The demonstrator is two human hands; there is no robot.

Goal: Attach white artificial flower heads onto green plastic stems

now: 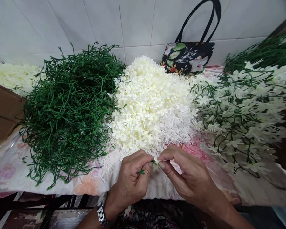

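Observation:
My left hand [132, 178] is closed around a small green plastic stem [141, 172], its tip poking out between thumb and fingers. My right hand [188, 176] pinches a small cream flower [156, 164] against that stem's end. Both hands meet at the table's front edge, just below a big heap of loose cream flower heads [150, 101]. A wristwatch [101, 210] is on my left wrist.
A large tangle of bare green stems [69, 108] lies at the left. Finished stems with white flowers [243, 111] pile up at the right. A dark floral tote bag [188, 57] leans on the tiled wall. A floral cloth [9, 171] covers the table.

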